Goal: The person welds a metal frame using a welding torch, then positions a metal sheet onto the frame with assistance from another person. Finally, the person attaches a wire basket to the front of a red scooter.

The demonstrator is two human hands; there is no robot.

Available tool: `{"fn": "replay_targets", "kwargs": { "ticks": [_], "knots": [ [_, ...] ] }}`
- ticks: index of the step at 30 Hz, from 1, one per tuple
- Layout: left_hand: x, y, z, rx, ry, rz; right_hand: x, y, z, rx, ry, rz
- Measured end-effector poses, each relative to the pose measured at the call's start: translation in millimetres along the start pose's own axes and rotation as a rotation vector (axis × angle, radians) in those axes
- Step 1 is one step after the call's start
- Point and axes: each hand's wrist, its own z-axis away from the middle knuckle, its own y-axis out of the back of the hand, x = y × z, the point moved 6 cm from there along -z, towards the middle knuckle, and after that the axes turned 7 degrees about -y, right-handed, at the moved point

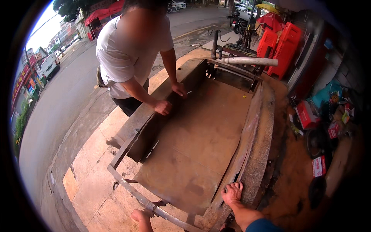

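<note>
A metal cart bed point(193, 143) lies before me, with a flat brown floor and raised, rusty sides. My left hand point(140, 215), low in the view, is closed on the bent metal rail point(131, 188) at the near end, its fingertips partly hidden. My right hand point(232, 193) grips the top edge of the rusty right side panel point(259, 135) with curled fingers. Across the cart, another person point(127, 65) in a white shirt leans over the left side panel point(147, 110), both hands on its inner edge. A pale pipe point(247, 62) lies across the far end.
Pink paving point(89, 174) borders the road point(54, 123) on the left, where a white van point(50, 65) stands. Red plastic pieces point(286, 48) and a motorbike point(237, 23) are behind the cart. Boxes point(307, 116) and other clutter line the right, along a wall.
</note>
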Motion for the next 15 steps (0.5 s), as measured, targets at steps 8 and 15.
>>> {"fn": "replay_targets", "kwargs": {
  "ticks": [8,15],
  "knots": [
    [14,-6,-6,-0.157,-0.085,-0.170,-11,-2,1,-0.038,-0.010,0.000],
    [48,1,40,-0.221,-0.232,-0.478,2,-10,6,-0.048,-0.011,0.013]
  ]
}}
